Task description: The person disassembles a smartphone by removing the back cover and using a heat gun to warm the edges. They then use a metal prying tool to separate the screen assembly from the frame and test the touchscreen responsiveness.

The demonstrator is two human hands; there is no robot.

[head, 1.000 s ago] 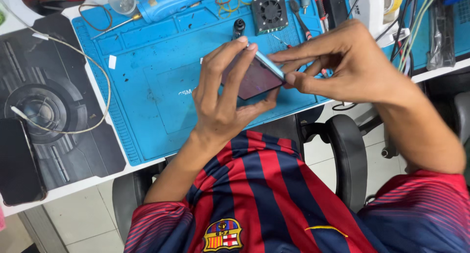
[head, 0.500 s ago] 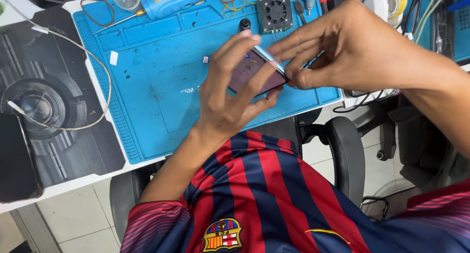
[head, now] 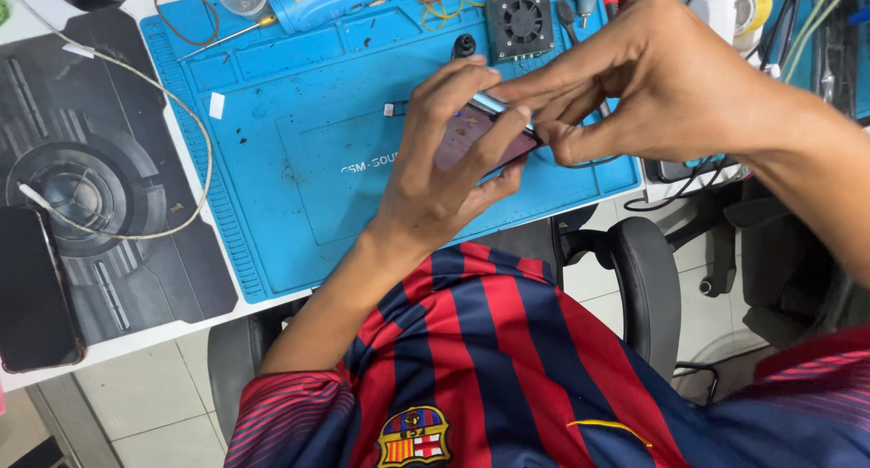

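Phone was held over the right part of the blue mat, just below the small fan. Left hand cupped it, fingers curled round its edges. Right hand pinched the top edge — I judged a seam being worked. Next move needs steady, light pressure.
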